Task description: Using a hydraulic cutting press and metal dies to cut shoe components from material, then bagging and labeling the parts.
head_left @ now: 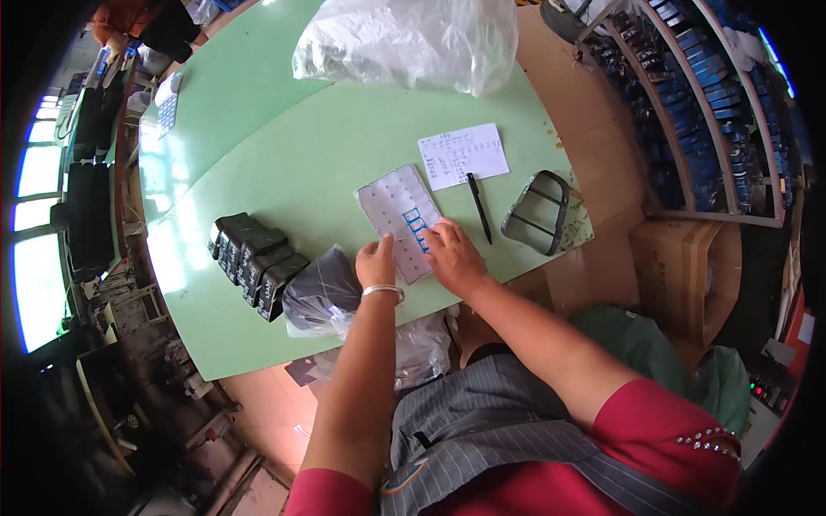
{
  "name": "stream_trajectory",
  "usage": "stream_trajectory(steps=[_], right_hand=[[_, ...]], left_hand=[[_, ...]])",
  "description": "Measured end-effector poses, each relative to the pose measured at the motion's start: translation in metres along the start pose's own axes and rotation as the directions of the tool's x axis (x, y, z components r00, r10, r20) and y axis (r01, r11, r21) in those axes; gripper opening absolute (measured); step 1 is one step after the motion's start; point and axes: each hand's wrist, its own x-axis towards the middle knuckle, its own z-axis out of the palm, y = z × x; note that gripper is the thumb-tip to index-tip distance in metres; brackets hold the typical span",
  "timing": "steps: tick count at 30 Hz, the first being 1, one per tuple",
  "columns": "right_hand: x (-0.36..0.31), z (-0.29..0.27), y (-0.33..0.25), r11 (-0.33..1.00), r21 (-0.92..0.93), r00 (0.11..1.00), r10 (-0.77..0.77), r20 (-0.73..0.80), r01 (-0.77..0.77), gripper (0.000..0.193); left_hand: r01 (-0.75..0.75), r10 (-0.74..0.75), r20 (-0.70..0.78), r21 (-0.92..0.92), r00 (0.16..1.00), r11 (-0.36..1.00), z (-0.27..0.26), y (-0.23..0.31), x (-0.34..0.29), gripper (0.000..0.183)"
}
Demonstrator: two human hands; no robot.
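In front of me a pale sheet [385,196] with a wavy edge and rows of small marks lies on the green table. A line of small blue rectangular frames [412,217] runs down its right half. My right hand [456,261] has its fingers bent over the lower end of that line and closed on the frames. At the sheet's left edge is my left hand [376,264], a bracelet on its wrist, thumb and fingers drawn together. Whatever sits between those fingertips is too small to make out. The sheet's lower part is partly hidden by my hands.
Stacked black parts [249,258] and a bagged dark bundle [323,288] lie left on the green table [284,163]. A written paper [465,155], a black pen [479,209] and a black frame [538,213] lie right. A large plastic bag [409,43] covers the far edge.
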Motion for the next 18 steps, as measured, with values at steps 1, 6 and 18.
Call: stream_trajectory(steps=[1, 6, 18], right_hand=[[-0.011, -0.007, 0.029, 0.998, -0.006, 0.998, 0.054, -0.02, -0.055, 0.037], [-0.008, -0.008, 0.022, 0.977, 0.211, 0.998, 0.042, -0.049, -0.031, 0.027], [0.008, -0.047, -0.014, 0.805, 0.551, 0.967, 0.254, 0.017, -0.221, 0.022]], left_hand=[[0.204, -0.196, 0.21, -0.015, 0.958, 0.979, 0.029, 0.043, -0.029, 0.049], [0.013, 0.052, 0.271, -0.232, 0.961, 0.973, 0.026, 0.032, -0.04, 0.033], [0.064, 0.213, 0.454, -0.521, 0.865, 0.851, -0.005, 0.04, -0.091, 0.03]])
